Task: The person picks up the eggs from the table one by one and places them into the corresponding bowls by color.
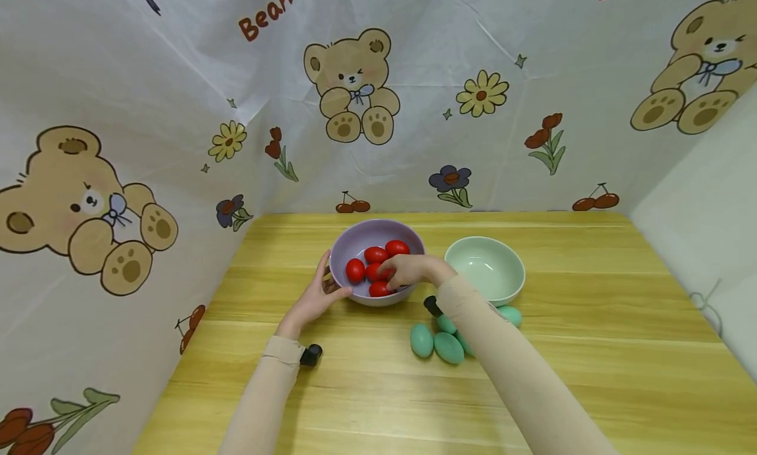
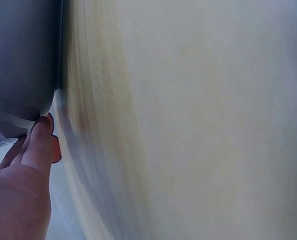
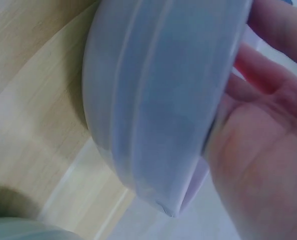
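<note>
A purple bowl [image 1: 378,302] holds several red eggs [image 1: 355,271]. My left hand [image 1: 313,302] grips the bowl's left side, thumb at the front rim and fingers round the outer wall; in the left wrist view the fingertips touch the bowl's dark-looking underside [image 2: 21,55]. My right hand [image 1: 414,269] reaches over the right rim, its bent fingers down among the red eggs. One red egg shows partly between thumb and forefinger, and I cannot tell whether they pinch it. The right wrist view shows that palm [image 3: 263,145] close against the bowl's outer wall [image 3: 153,100], fingertips hidden inside.
A pale green bowl [image 1: 485,267] stands right of the purple one. Several green eggs [image 1: 422,340] lie on the wooden table [image 1: 355,389] in front of it, some hidden by the right forearm [image 1: 514,350]. A bear-printed cloth [image 1: 414,172] hangs behind and at the left.
</note>
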### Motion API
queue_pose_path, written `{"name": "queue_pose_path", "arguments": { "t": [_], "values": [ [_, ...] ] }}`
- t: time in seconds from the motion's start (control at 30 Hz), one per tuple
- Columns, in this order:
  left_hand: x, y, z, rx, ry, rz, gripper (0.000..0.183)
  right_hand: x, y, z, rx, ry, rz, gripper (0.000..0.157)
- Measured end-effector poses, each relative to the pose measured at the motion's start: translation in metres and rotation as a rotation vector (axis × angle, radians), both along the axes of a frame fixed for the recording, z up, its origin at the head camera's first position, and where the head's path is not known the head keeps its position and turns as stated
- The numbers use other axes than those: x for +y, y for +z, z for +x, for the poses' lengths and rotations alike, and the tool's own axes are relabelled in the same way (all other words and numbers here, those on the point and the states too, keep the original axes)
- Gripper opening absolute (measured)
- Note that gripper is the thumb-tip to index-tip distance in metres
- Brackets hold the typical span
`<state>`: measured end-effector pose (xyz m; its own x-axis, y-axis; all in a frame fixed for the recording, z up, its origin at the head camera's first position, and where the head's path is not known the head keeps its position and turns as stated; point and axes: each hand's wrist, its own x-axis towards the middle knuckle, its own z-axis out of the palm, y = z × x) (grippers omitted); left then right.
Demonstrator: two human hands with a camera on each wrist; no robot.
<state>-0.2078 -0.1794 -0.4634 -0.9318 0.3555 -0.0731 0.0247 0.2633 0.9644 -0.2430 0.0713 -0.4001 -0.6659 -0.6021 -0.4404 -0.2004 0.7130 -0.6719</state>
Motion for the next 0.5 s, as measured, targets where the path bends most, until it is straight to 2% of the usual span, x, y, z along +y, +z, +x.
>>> {"name": "queue_pose_path", "arguments": {
  "t": [0.27,0.5],
  "values": [
    [-0.001,0.001,0.001,0.004,-0.011,0.014,0.102,0.008,0.003,0.008,0.006,-0.028,-0.129,0.040],
    [-0.001,0.002,0.001,-0.003,-0.009,0.020,0.103,0.018,0.006,0.014,0.023,-0.001,-0.200,0.041]
  ]
}}
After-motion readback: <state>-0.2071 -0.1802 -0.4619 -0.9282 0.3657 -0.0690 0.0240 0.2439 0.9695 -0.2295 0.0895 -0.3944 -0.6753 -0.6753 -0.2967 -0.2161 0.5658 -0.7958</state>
